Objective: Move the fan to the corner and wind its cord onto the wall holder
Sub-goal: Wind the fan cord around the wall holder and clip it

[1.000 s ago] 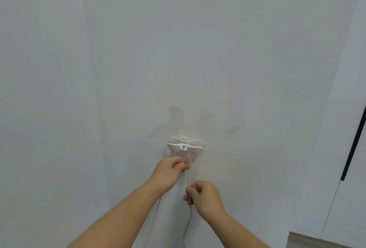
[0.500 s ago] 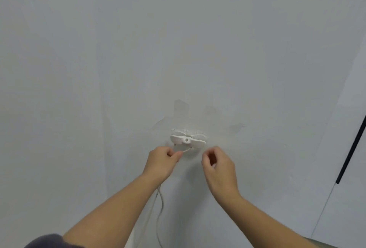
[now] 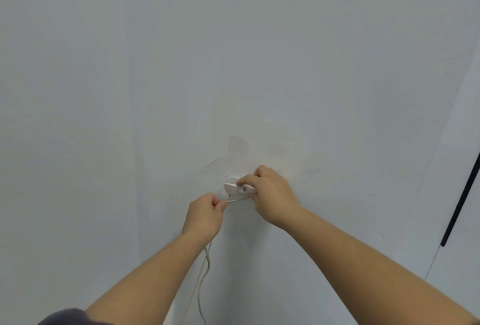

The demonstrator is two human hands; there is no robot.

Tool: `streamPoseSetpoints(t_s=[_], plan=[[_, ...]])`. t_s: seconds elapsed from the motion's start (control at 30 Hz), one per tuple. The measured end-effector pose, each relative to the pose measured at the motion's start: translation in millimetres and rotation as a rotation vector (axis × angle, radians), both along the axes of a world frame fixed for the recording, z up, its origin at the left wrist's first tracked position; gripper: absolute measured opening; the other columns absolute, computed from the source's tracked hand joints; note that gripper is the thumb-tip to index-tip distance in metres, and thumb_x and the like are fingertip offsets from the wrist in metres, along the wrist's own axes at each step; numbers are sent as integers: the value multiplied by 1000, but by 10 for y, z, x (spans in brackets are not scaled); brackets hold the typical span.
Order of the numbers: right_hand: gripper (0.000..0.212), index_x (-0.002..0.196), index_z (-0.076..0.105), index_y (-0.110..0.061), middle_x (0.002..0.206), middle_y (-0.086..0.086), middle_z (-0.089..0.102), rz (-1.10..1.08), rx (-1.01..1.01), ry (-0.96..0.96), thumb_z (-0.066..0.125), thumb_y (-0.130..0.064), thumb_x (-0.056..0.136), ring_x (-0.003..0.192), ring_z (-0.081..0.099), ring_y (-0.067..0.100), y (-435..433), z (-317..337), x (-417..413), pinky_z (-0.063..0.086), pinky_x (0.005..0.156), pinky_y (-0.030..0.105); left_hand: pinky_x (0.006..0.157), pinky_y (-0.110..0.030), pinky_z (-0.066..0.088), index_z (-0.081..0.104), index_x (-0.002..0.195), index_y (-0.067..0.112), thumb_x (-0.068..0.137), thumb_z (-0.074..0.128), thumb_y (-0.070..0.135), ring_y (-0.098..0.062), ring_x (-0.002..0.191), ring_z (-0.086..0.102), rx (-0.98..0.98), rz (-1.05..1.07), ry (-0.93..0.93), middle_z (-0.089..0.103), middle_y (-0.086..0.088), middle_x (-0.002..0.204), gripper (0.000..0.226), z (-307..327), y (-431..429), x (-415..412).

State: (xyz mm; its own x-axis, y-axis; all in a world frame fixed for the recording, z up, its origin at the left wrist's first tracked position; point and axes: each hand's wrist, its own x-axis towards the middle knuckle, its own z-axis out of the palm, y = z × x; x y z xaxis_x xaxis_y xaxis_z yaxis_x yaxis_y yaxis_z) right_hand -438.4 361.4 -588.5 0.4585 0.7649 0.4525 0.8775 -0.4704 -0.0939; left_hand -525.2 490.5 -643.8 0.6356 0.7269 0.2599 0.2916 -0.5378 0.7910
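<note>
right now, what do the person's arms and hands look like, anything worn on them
The left hand and right hand are bare: no gloves, rings, watch or bands show. Both forearms are uncovered as far as the picture reaches. The only clothing in view is a bit of dark grey sleeve on the left arm, at the bottom edge of the picture. No sleeve shows on the right arm.

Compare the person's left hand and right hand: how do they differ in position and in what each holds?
The left hand pinches the cord below and left of the wall holder; the right hand grips the wall holder itself. The left hand sits lower, the right hand higher. Both are bare, with curled fingers, close to the wall.
</note>
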Motion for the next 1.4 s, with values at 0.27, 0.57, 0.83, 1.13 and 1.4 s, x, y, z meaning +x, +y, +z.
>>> streamPoseSetpoints(t_s=[0.27,0.57,0.83,1.13,1.4], plan=[[61,120,54,-38,100,-6,35,-9,-114,62,42,5,79,107,40,17,-3,129,-55,28,82,28,52,-24,33,49,72,12,97,50,24,-13,60,42,-76,46,22,50,1,69,28,32,54,13],[37,116,60,-39,110,-4,46,-5,-81,38,43,-15,92,109,40,17,28,68,-50,32,88,32,54,-21,34,60,90,4,97,50,25,-13,63,44,-222,126,-283,50,2,70,24,167,13,31],[29,108,62,-26,110,0,54,-140,-62,-89,43,-43,96,105,48,23,157,45,-130,35,81,35,53,-29,33,58,73,1,97,47,28,-17,56,41,-234,57,-392,52,2,60,38,201,-28,-81],[33,92,57,-22,95,0,56,-319,40,-232,46,-53,89,81,44,22,439,-107,-234,29,72,36,48,-27,31,53,64,8,100,37,31,-18,45,35,-371,-28,-373,41,-2,51,46,51,30,-251],[27,96,54,-13,101,4,58,-204,53,-266,35,-34,98,85,53,26,348,-48,-205,30,62,33,47,-26,29,49,63,9,98,44,34,-18,43,33,-402,-152,-336,33,4,42,43,36,-74,-318]])
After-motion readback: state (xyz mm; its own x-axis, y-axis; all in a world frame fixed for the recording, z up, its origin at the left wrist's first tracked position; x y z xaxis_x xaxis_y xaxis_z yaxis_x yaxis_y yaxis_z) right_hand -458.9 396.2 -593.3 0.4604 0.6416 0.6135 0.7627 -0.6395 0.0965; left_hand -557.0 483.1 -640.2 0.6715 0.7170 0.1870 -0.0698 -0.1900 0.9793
